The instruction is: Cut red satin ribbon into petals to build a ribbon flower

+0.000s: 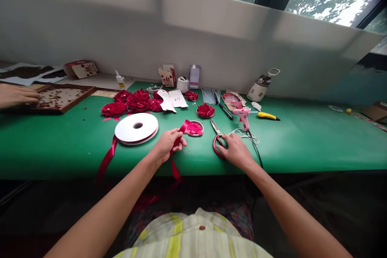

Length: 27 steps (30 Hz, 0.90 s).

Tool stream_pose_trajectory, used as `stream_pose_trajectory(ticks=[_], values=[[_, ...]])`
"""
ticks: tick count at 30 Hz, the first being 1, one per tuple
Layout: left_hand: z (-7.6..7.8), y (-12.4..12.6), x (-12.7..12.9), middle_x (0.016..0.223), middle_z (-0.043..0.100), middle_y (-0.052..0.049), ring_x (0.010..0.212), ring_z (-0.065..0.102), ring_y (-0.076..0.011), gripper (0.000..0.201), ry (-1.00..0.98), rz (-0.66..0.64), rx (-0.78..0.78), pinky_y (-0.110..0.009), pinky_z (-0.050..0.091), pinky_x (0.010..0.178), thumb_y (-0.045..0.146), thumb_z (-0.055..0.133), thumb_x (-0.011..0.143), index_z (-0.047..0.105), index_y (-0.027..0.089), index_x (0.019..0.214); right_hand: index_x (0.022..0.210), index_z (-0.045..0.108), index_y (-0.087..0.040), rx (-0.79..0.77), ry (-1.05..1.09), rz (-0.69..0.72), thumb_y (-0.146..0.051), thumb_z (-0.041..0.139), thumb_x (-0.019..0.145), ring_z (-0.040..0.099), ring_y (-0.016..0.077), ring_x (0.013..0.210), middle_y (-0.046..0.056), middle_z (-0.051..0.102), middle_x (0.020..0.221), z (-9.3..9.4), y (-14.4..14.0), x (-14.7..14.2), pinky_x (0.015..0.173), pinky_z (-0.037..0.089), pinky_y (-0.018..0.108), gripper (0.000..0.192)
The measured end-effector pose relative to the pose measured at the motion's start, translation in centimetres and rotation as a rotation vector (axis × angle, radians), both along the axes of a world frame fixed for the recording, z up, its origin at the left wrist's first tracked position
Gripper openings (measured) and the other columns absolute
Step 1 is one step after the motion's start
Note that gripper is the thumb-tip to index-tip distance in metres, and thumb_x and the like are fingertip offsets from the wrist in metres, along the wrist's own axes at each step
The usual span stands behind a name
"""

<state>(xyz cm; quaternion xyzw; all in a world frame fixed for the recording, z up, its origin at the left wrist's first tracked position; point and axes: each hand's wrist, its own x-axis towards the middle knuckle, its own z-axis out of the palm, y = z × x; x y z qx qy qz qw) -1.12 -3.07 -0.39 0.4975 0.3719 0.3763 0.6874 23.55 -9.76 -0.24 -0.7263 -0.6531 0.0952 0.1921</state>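
Upper left: wooden tray (79, 100) holds small dark bits I cannot identify. My left hand (165, 144) pinches red ribbon (183, 128) at centre; right hand (236, 150) rests loosely on red-handled scissors (216, 140), just right.

Single head cam, worn by the seated person, pitched forward-down at the green table (302, 145), close range; window wall at 12 o'clock.
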Motion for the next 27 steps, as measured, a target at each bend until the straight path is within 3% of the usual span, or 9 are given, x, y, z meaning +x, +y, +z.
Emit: stream_pose_trajectory(ticks=[5, 10, 14, 19, 24, 27], values=[[0.1, 1.3, 0.7, 0.044, 0.052, 0.004, 0.031, 0.03, -0.0023, 0.023, -0.018, 0.024, 0.008, -0.015, 0.016, 0.033, 0.035, 0.057, 0.077, 0.054, 0.013, 0.083, 0.117, 0.051, -0.014, -0.131, -0.084, -0.077, -0.03, 0.057, 0.074, 0.05, 0.0305, 0.094, 0.016, 0.05, 0.101, 0.3, 0.7, -0.9, 0.073, 0.037, 0.035, 0.046], [0.1, 1.8, 1.4, 0.05, 0.057, 0.002, 0.033, 0.04, -0.0039, 0.028, -0.028, 0.051, -0.047, -0.015, 0.017, 0.033, 0.04, 0.057, 0.077, 0.052, 0.014, 0.086, 0.121, 0.047, -0.017, -0.295, -0.016, -0.077, -0.021, 0.059, 0.067, 0.056, 0.0271, 0.083, 0.013, 0.055, 0.097, 1.0, 1.8, -0.2, 0.063, 0.036, 0.03, 0.055], [0.1, 1.9, 1.7, 0.054, 0.059, 0.0, 0.037, 0.046, -0.0055, 0.025, -0.047, 0.071, -0.104, -0.015, 0.02, 0.034, 0.038, 0.056, 0.078, 0.051, 0.014, 0.081, 0.123, 0.044, -0.02, -0.369, 0.133, -0.042, -0.022, 0.062, 0.066, 0.057, 0.0233, 0.082, 0.009, 0.059, 0.096, 1.6, 2.1, 1.4, 0.061, 0.039, 0.026, 0.059], [0.0, 2.1, 2.5, 0.059, 0.061, -0.002, 0.043, 0.049, -0.0057, 0.024, -0.047, 0.092, -0.158, -0.016, 0.025, 0.036, 0.036, 0.053, 0.08, 0.05, 0.013, 0.073, 0.12, 0.045, -0.018, -0.421, 0.38, 0.019, -0.037, 0.054, 0.078, 0.057, 0.0156, 0.06, 0.001, 0.057, 0.072, 1.8, 1.5, 2.7, 0.051, 0.043, 0.024, 0.047], [0.2, 2.0, 2.9, 0.062, 0.063, -0.003, 0.045, 0.052, -0.0068, 0.027, -0.029, 0.06, -0.208, -0.017, 0.031, 0.039, 0.039, 0.053, 0.081, 0.05, 0.013, 0.073, 0.129, 0.035, -0.021, -0.451, 0.714, 0.138, -0.028, 0.047, 0.084, 0.057, 0.0163, 0.071, 0.004, 0.056, 0.084, 2.7, -0.1, 2.5, 0.055, 0.046, 0.025, 0.047], [0.3, 1.8, 3.1, 0.063, 0.063, -0.003, 0.044, 0.052, -0.0068, 0.027, -0.025, 0.027, -0.242, -0.017, 0.03, 0.039, 0.04, 0.051, 0.083, 0.05, 0.014, 0.078, 0.121, 0.042, -0.021, -0.535, 0.77, 0.187, -0.038, 0.047, 0.085, 0.054, 0.0157, 0.068, 0.002, 0.055, 0.08, 3.9, -0.2, 1.6, 0.053, 0.042, 0.023, 0.04]])
